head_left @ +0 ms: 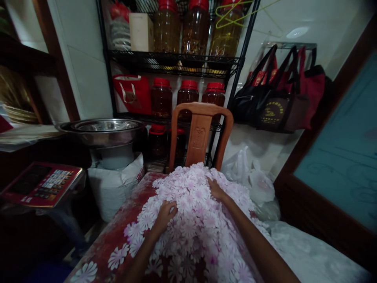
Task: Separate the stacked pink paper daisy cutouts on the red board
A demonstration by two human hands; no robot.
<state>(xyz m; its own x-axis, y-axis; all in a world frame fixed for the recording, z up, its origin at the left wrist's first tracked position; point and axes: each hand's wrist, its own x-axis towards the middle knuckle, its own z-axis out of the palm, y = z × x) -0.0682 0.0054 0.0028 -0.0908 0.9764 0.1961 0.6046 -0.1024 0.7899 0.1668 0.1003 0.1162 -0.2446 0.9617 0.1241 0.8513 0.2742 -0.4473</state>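
A big heap of white and pale purple petal-shaped artificial flowers (191,192) lies over the red tabletop. Over the heap's left side, my left hand (166,214) is curled, thumb and forefinger brought toward each other; whatever may be between them is too small to make out. Farther forward and to the right, my right hand (216,189) rests on the flowers with its fingers stretched out, the tips partly lost among the petals. A few single flowers (118,255) lie apart on the red table (108,232) at the near left.
A carved wooden chair (198,133) stands at the table's far end, before a black wire rack (176,59) of red-lidded jars (161,96). Metal basins (103,129) and a red-topped scale (44,184) are on the left. Bags (277,102) hang right; plastic sacks (309,251) sit below.
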